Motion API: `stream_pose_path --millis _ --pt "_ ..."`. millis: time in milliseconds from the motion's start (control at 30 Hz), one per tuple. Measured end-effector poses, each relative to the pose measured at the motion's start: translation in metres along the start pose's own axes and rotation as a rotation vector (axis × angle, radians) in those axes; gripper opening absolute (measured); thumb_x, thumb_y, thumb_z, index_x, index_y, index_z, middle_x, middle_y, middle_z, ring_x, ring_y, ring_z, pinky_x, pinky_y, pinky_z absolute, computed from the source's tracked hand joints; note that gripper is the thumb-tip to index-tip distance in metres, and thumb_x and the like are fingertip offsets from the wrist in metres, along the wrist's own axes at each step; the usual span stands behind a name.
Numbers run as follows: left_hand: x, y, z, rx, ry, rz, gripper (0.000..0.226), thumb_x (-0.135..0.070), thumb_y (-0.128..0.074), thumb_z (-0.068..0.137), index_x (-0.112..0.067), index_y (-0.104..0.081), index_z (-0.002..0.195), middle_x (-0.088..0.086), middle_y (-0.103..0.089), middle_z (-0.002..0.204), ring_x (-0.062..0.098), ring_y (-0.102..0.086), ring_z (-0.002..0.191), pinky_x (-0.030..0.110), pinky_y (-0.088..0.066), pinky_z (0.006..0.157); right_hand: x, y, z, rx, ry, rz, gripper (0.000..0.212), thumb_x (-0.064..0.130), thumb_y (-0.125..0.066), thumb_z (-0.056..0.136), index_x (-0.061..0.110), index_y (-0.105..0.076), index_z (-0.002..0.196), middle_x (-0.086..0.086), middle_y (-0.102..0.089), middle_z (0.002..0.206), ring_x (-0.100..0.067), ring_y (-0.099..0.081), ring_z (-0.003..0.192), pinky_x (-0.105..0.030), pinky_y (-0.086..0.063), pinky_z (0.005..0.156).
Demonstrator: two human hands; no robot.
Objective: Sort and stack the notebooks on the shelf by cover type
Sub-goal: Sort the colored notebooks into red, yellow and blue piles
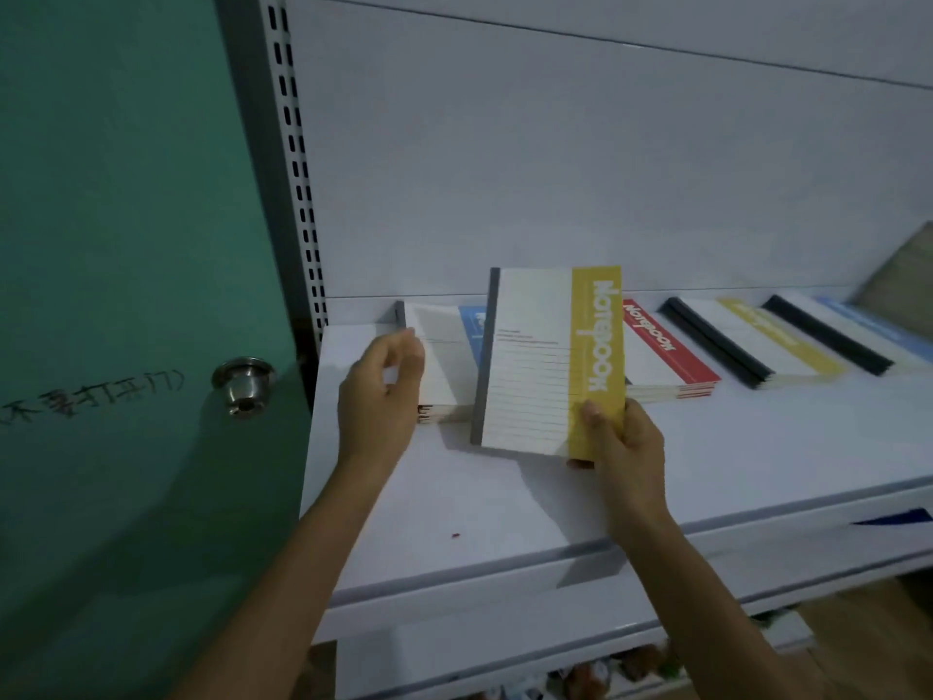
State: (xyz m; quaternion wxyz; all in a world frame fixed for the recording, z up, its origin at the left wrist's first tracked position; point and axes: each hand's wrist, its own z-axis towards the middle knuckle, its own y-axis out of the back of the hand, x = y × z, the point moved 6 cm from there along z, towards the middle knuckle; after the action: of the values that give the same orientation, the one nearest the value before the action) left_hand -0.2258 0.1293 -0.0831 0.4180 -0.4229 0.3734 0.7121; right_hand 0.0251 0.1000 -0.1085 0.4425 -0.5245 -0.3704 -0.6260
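My right hand (623, 437) grips the lower right corner of a yellow-banded notebook (545, 361) and holds it tilted up above the white shelf (505, 497). My left hand (381, 391) touches the left edge of a blue-banded stack (444, 356) lying at the shelf's left end, its fingers loosely curved. Behind the raised notebook lies a red-banded stack (666, 356). Further right are a yellow-banded stack (757, 341) with a dark spine and a blue-banded stack (848, 330), also dark-spined.
A green door (126, 295) with a metal knob (245, 384) stands just left of the shelf's perforated upright (298, 169). The shelf's back panel (606, 169) rises behind the stacks. Lower shelves (555, 664) with small goods show below. A brown board (903, 275) leans at far right.
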Motion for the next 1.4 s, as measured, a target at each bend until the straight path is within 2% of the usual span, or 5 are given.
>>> stream_pose_path --millis 167,300,667,1033,1400 --pt "0.04 -0.009 0.017 0.151 0.184 0.585 0.077 -0.066 -0.054 0.08 -0.013 -0.043 0.135 0.009 -0.048 0.139 0.028 -0.041 0.129 0.044 -0.04 0.101 -0.005 0.003 0.0 -0.098 0.013 -0.002 0.011 0.027 -0.051 0.097 0.021 -0.056 0.105 0.01 -0.066 0.101 -0.006 -0.066 0.086 -0.017 -0.053 0.057" --pt "0.046 -0.017 0.016 0.188 0.113 0.669 0.051 -0.059 -0.051 0.086 -0.018 -0.058 0.116 0.006 -0.059 0.122 0.028 -0.049 0.12 0.046 -0.044 0.096 -0.006 0.002 0.0 -0.088 0.017 -0.043 0.006 0.027 -0.051 0.097 0.024 -0.056 0.099 0.013 -0.065 0.098 0.009 -0.063 0.083 -0.009 -0.049 0.057" --pt "0.022 0.01 0.008 -0.191 -0.088 0.254 0.031 -0.031 -0.04 0.1 -0.016 -0.045 0.126 -0.001 -0.063 0.093 0.022 -0.062 0.075 0.039 -0.055 0.06 -0.012 0.004 0.0 -0.14 -0.004 -0.063 0.021 0.032 -0.05 0.096 0.02 -0.055 0.113 0.013 -0.066 0.103 -0.004 -0.066 0.088 -0.016 -0.054 0.058" --pt "-0.022 -0.013 -0.016 -0.067 -0.044 -0.076 0.025 -0.026 -0.042 0.1 -0.029 -0.048 0.124 -0.011 -0.064 0.095 0.005 -0.059 0.061 0.017 -0.046 0.046 0.001 0.018 -0.019 -0.08 -0.125 0.091 0.01 0.031 -0.048 0.098 0.024 -0.055 0.096 0.008 -0.069 0.073 -0.016 -0.063 0.048 -0.023 -0.05 0.044" --pt "-0.073 -0.133 -0.129 0.065 0.098 -0.405 0.029 -0.026 -0.045 0.097 -0.045 -0.051 0.117 -0.016 -0.069 0.085 0.002 -0.05 0.048 0.016 -0.042 0.041 0.005 0.195 -0.037 -0.281 -0.115 0.112 0.012 0.021 -0.051 0.098 0.012 -0.058 0.094 -0.004 -0.058 0.054 -0.015 -0.05 0.037 -0.024 -0.041 0.036"
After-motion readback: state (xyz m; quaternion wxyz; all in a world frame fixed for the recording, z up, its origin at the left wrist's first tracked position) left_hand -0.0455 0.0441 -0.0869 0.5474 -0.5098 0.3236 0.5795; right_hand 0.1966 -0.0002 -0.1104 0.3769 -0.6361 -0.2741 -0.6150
